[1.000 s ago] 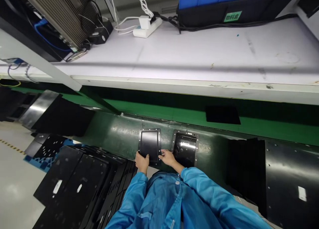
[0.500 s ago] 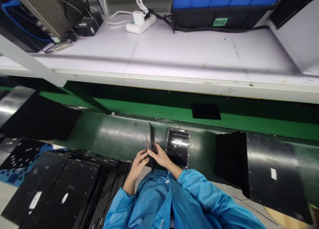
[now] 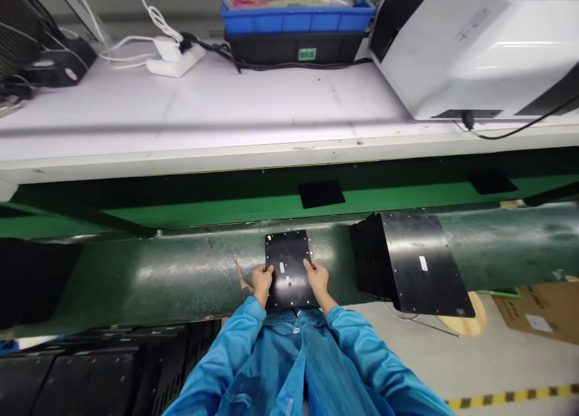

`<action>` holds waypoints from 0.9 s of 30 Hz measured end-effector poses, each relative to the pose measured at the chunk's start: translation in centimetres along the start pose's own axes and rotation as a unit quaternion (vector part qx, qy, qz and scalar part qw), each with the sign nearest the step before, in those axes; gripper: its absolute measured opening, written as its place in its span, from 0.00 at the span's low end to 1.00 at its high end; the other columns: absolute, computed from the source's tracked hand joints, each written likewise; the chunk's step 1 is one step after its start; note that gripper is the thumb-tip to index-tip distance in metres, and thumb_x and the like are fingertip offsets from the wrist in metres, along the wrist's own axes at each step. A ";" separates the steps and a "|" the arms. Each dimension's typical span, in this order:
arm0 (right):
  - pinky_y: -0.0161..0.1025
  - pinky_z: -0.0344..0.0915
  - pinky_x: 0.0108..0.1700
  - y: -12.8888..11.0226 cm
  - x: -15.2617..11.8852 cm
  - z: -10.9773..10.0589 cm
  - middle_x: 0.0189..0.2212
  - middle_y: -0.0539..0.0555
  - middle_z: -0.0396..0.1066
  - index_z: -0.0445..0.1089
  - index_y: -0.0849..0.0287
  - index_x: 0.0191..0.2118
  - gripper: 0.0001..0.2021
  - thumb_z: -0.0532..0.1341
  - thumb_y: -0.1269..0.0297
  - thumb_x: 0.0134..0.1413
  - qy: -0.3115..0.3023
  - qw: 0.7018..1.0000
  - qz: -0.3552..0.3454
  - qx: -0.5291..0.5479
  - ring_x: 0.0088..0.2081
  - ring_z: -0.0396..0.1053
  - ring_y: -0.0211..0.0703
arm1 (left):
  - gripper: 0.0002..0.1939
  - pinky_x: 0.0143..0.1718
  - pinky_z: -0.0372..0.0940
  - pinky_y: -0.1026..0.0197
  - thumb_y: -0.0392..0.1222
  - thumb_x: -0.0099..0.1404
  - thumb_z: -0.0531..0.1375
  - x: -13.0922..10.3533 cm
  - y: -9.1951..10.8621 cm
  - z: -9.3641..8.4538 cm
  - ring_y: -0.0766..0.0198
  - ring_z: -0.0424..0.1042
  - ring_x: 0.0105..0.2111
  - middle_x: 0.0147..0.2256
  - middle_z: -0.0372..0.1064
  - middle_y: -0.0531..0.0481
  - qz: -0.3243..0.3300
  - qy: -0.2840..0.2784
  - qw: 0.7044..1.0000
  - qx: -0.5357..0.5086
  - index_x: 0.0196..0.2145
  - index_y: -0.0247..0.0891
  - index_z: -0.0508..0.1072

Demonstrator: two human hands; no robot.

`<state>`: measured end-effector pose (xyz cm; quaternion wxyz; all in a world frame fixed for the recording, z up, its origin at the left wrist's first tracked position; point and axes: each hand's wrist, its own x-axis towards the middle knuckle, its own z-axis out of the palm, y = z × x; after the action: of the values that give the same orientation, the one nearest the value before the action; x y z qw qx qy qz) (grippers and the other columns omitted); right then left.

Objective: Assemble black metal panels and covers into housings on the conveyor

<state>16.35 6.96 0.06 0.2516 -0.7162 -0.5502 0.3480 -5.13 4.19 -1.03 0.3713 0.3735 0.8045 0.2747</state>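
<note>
A flat black panel [image 3: 289,253] with small screws or holes round its rim and white labels lies over the green work surface [image 3: 181,271], close to my body. My left hand [image 3: 262,281] grips its left edge, thumb on top. On the opposite edge, my right hand [image 3: 318,278] holds it the same way. A metallic, screw-dotted edge shows just past the panel's right side; the rest of that piece is hidden beneath. A thin brown strip [image 3: 242,275] rests left of my left hand.
To the right lies a stack of black panels [image 3: 425,265]. More black panels [image 3: 85,374] stand at lower left. Behind is a white shelf [image 3: 253,114] with a blue bin [image 3: 298,21], a power strip [image 3: 176,63] and a white machine [image 3: 488,54].
The upright black panel has been laid flat over the framed piece, and my hands have moved apart to its two sides. The view has shifted right.
</note>
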 end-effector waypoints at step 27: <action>0.51 0.68 0.45 -3.1 -2.8 -32.8 0.39 0.60 0.79 0.75 0.54 0.43 0.20 0.61 0.43 0.57 0.252 0.964 0.017 -0.080 0.41 0.75 0.57 | 0.21 0.54 0.68 0.54 0.45 0.53 0.70 -16.9 21.7 3.2 0.53 0.76 0.48 0.45 0.79 0.44 0.138 -0.282 0.909 -0.274 0.46 0.40 0.83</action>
<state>39.43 5.80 23.67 0.3176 -0.8080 -0.4827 0.1154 13.58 3.52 19.34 0.6285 0.4259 0.5002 0.4162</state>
